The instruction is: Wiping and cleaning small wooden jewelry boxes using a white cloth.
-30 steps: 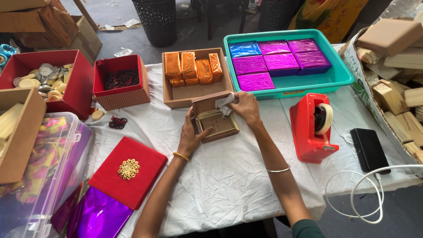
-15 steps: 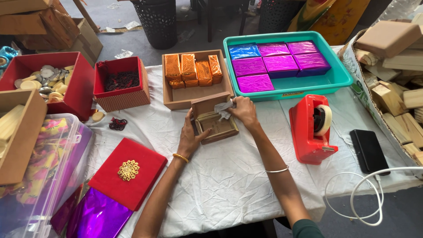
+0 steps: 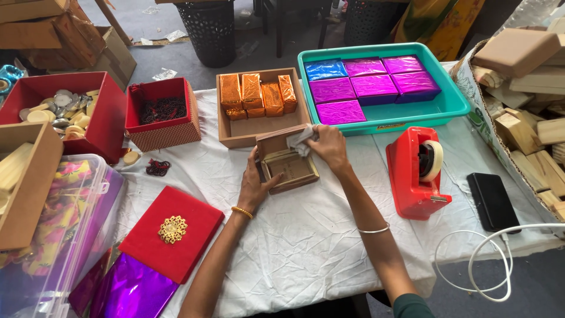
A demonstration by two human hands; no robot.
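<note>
Steadying the small box with my left hand, I keep my fingers wrapped round its near-left side so it cannot slide on the white cloth. My right hand is closed on a crumpled grey wipe, pressed to the box's raised lid at the far-right corner; held that way, I judge, the wipe can reach the lid's inner face. The box sits between my two hands, open, brown with a pale gold rim round its shallow inside; what lies in it I cannot tell.

Just beyond my hands stands a wooden tray holding orange foil packets, close enough to reach without stretching. Beyond my right hand is a teal tub of purple and blue foil parcels. To the right of that hand stands a red tape dispenser, with a black phone past it. Near my left elbow lies a red lid with a gold ornament.
</note>
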